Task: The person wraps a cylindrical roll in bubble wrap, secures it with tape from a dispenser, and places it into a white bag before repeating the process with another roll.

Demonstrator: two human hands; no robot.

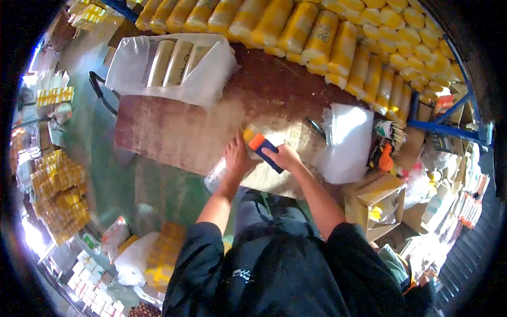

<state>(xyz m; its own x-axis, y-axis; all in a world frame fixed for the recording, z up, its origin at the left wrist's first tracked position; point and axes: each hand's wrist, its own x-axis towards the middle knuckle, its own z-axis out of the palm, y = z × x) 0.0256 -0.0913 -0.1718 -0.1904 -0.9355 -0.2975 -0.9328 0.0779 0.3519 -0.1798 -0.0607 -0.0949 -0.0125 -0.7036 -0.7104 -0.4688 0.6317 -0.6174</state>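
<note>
My right hand is closed around a dark blue and orange block-shaped tool, probably a tape dispenser, its orange end tilted up and to the left. My left hand presses with curled fingers on a bubble-wrapped bundle near the table's front edge. Yellow tape shows at the bundle's far end, just beyond my left fingers and close to the orange end of the tool. Both hands hide the middle of the bundle.
The worn wooden table carries a white plastic bag with tan rolls at back left. Bubble wrap sheets and a dark pen-like item lie right. Yellow-taped rolls line the back; a cardboard box stands at right.
</note>
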